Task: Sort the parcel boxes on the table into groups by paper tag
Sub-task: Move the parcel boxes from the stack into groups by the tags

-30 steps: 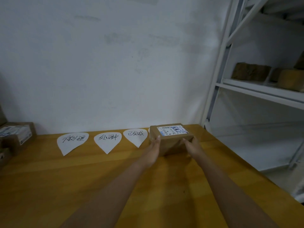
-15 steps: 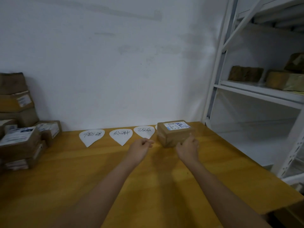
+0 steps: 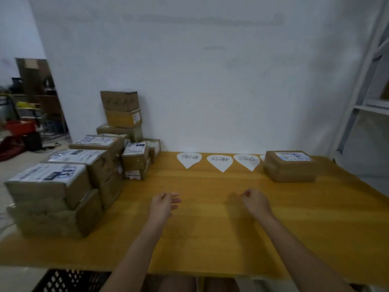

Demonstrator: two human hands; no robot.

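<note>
Nearest to us, below the table edge, a black perforated plastic crate shows at the lower left. Over the bare yellow-orange wooden table we hold both forearms out. Our left hand hovers with its fingers loosely spread and slightly curled, gripping nothing. Our right hand hangs near it, fingers curled inward into a loose fist, also holding nothing. The two hands are apart from each other and from every box.

On the left side of the table stands a crowded pile of brown cardboard parcel boxes with white shipping labels, stacked two and three high and reaching back to the wall.

Farther back, a row of white teardrop-shaped paper tags with handwritten black characters lies flat: the left tag, the middle tag and the right tag. A sliver of a fourth white tag peeks out just beside a single brown cardboard parcel box with a white label on top, which sits on the table at the far right, well apart from the pile.

Behind all this rises a plain white wall, with a pale metal shelving frame at the right edge.
</note>
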